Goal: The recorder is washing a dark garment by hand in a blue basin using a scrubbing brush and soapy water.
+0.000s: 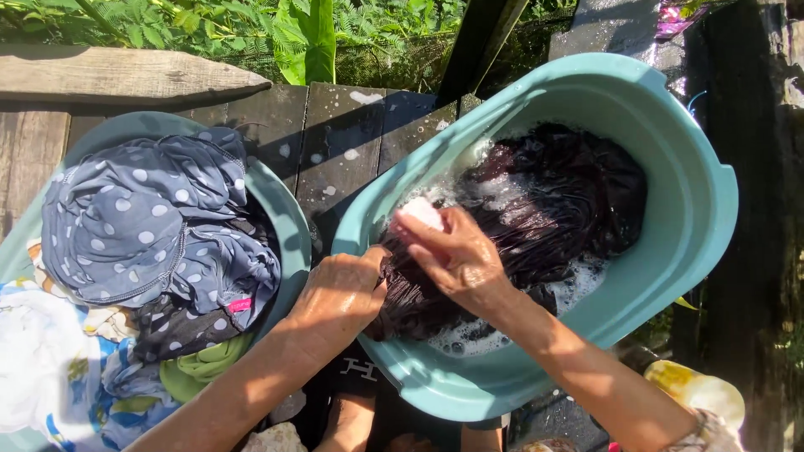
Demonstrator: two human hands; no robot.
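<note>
L basin (289,219) w/ polka-dot cloth (146,222), green cloth (201,368); wet dark planks (343,138); ferns (251,25) behind.

laundry basin (289,219) crowding left, planks (335,134) beyond open

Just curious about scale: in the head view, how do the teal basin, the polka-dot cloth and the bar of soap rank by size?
1. teal basin
2. polka-dot cloth
3. bar of soap, clearly smallest, in the right hand

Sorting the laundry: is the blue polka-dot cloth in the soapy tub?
No, the blue polka-dot cloth lies in the left teal plastic basin, apart from the soapy teal tub.
</note>
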